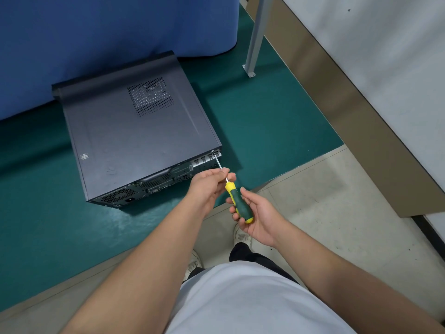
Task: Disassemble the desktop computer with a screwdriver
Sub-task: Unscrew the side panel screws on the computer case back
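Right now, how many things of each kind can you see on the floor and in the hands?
Dark grey metal desktop computer case, lying flat on the green mat: 1
Screwdriver with a yellow and green handle, held in the right hand, shaft pinched by the left hand: 1
Hands: 2
Grey metal post: 1
Total: 5

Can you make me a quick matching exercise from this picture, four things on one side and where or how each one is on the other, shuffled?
Things:
1. left hand
2. right hand
3. screwdriver tip
4. computer case

States:
A. lies flat on the green mat
B. holds the green and yellow handle
C. pinches the metal shaft
D. sits at the case's rear top corner

Pairs: 1-C, 2-B, 3-D, 4-A
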A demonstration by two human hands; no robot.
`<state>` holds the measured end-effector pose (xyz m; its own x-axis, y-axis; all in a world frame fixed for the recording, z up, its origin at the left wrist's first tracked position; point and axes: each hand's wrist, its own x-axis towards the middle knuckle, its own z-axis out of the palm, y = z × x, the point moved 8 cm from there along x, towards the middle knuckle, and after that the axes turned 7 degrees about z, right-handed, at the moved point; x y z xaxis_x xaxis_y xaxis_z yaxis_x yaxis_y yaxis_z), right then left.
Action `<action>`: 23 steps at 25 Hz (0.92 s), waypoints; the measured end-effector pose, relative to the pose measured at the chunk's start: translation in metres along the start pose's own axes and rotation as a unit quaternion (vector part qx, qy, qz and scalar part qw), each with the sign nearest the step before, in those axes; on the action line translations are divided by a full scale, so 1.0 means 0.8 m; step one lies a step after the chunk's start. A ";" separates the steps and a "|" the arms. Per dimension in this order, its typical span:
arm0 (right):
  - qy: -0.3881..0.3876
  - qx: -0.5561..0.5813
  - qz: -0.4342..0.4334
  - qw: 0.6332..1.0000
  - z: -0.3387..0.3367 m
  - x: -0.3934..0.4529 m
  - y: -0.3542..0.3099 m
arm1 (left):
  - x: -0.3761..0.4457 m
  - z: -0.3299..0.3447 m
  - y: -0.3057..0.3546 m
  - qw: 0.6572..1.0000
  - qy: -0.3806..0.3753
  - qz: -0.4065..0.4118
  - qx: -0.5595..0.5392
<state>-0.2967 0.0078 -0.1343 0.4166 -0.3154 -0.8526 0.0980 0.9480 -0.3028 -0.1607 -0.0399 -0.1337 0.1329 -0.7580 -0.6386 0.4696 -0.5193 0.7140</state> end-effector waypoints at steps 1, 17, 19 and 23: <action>-0.013 0.007 0.014 1.000 0.001 0.000 0.004 | -0.001 0.001 0.000 1.000 -0.010 0.000 -0.002; -0.018 0.038 0.022 0.999 -0.004 0.004 0.006 | -0.003 -0.001 0.003 1.000 -0.005 -0.009 -0.008; 0.003 0.026 0.011 1.000 -0.002 0.003 0.005 | 0.005 -0.002 0.011 0.999 0.035 -0.011 -0.034; 0.061 -0.031 -0.056 0.996 0.000 -0.003 -0.012 | 0.025 -0.009 0.028 0.983 0.159 0.002 -0.091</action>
<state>-0.2989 -0.0004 -0.1296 0.2934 -0.4247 -0.8565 0.0802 0.9037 -0.4207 -0.1416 -0.0637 -0.1326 0.3876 -0.5840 -0.7133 0.6128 -0.4149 0.6726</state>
